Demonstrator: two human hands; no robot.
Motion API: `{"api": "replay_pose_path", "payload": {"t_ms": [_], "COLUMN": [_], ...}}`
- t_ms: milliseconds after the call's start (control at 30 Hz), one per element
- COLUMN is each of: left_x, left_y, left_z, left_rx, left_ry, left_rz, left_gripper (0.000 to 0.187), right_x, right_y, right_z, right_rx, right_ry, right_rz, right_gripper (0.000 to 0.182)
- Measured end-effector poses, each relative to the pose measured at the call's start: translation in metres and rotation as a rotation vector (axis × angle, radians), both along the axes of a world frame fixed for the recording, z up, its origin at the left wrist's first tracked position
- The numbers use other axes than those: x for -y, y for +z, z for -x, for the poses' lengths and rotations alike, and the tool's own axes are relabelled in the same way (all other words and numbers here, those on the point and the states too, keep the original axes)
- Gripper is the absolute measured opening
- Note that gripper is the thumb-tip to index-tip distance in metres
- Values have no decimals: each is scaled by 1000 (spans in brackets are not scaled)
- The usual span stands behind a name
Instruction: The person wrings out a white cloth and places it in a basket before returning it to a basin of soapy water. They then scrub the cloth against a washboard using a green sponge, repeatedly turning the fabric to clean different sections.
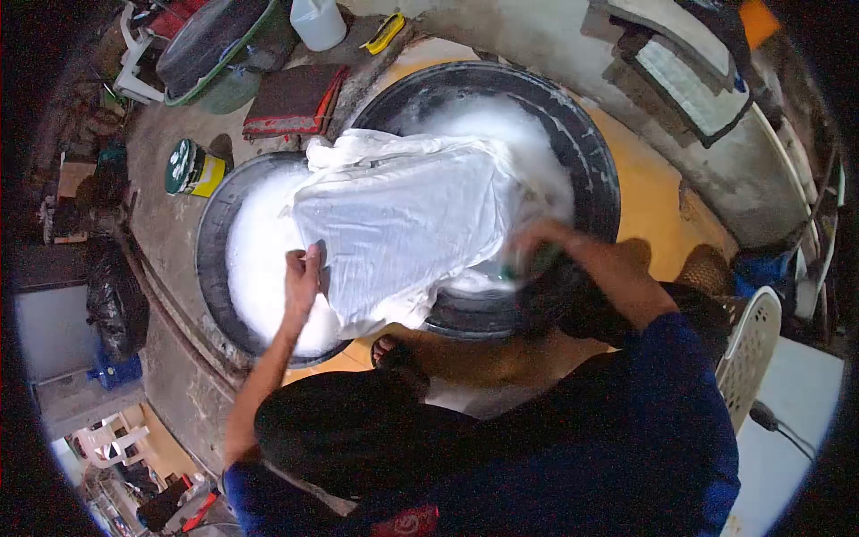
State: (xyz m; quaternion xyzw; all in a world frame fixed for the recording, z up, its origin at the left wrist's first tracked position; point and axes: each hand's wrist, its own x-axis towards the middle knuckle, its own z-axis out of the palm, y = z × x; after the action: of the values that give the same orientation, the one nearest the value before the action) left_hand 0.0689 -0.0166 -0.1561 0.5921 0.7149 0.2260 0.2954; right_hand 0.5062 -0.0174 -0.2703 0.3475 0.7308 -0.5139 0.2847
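Note:
A wet white garment (403,210) lies spread across the two dark tubs, bridging their rims. My left hand (302,282) pinches its left edge, above the foam. On the other side my right hand (544,243) is blurred by motion at the garment's right edge. Something green shows beneath that hand, too smeared to name. White suds fill the smaller tub (211,291) on the left. The larger tub (601,170) holds foam (488,121) toward its back, and its near part is dark.
Left of the tubs stands a yellow and green bucket (197,170). Behind are a dark red folded mat (293,100), a white jug (318,22), a yellow brush (385,34) and stacked basins (219,49). A white plastic chair (753,349) is at my right.

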Motion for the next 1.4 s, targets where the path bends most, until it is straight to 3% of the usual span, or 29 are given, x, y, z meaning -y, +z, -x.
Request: {"api": "replay_pose_path", "payload": {"t_ms": [33, 67, 100, 133, 167, 200, 233, 300, 367, 433, 500, 567, 600, 667, 700, 733, 800, 867, 933, 967, 1033, 1067, 1133, 1167, 1200, 1267, 1333, 1400], "left_x": [7, 19, 19, 14, 11, 6, 6, 12, 8, 11, 8, 4, 8, 7, 7, 9, 9, 8, 8, 10, 10, 12, 10, 12, 14, 11, 6, 14], "left_y": [-13, 4, 8, 0, -10, -28, -25, -13, -12, -9, -25, -27, -13, -4, -5, -6, -14, -13, -14, -19, -24, -14, -14, -13, -15, -19, -16, -14], "left_z": [-10, -44, -58, -53, -42, -39, -38, -35, -49, -49, -42, -47, -51, -54, -54, -54, -51, -47, -49, -50, -52, -46, -47, -47, -45, -46, -49, -48], "left_rx": [212, 186, 341, 480, 610, 612, 614, 608, 621, 631, 602, 622, 642, 678, 699, 722, 686, 630, 565, 635, 768, 723, 734, 739, 696, 619, 638, 711], "left_ry": [35, 136, 285, 278, 284, 279, 253, 200, 330, 350, 386, 391, 375, 361, 369, 377, 397, 386, 364, 368, 379, 375, 317, 292, 322, 368, 318, 281], "left_rz": [10, -85, -111, -55, -1, -141, -116, -43, -27, -3, -85, -108, -80, -57, -56, -50, -52, -64, -76, -112, -192, -41, -42, -49, -57, -85, -117, -88], "left_gripper": [54, 48, 45, 43, 41, 39, 39, 39, 38, 36, 37, 37, 36, 35, 34, 34, 33, 33, 33, 33, 33, 32, 32, 32, 31, 31, 31, 28], "right_x": [-14, -16, -17, -16, -6, 4, 12, 4, -10, -27, -37, -39, -19, -10, -9, -24, -28, -36, -37, -16, -11, -13, -25, -35, -42, -42, -14, 9], "right_y": [20, 40, 60, 75, 91, 108, 152, 110, 26, -57, -40, 36, 59, 57, 54, 35, -108, -76, -18, 36, 69, 77, 0, 1, -29, -27, 33, 123], "right_z": [-3, 30, 63, 109, 159, 209, 233, 211, 157, 107, 102, 152, 210, 223, 226, 180, 115, 101, 142, 202, 203, 202, 159, 112, 90, 103, 188, 219], "right_rx": [-90, -348, -630, -895, -725, -550, -597, -561, -517, -1229, -1113, -513, -568, -675, -725, -605, -1044, -1354, -536, -497, -574, -609, -426, -525, -602, -494, -382, -509], "right_ry": [-158, -458, -675, -942, -928, -904, -808, -936, -1054, -1367, -1422, -1099, -986, -1005, -1012, -1136, -1548, -1614, -1030, -965, -1018, -1048, -1266, -1325, -1364, -1254, -1020, -766], "right_rz": [7, -138, -313, -488, -600, -696, -734, -756, -793, -915, -848, -1056, -1141, -1158, -1166, -1062, -572, -385, -1263, -1130, -1085, -1073, -784, -1044, -1056, -1130, -1188, -923], "right_gripper": [39, 39, 40, 41, 39, 39, 42, 45, 48, 39, 36, 40, 44, 44, 44, 43, 38, 41, 41, 45, 46, 46, 45, 44, 42, 41, 39, 37]}}
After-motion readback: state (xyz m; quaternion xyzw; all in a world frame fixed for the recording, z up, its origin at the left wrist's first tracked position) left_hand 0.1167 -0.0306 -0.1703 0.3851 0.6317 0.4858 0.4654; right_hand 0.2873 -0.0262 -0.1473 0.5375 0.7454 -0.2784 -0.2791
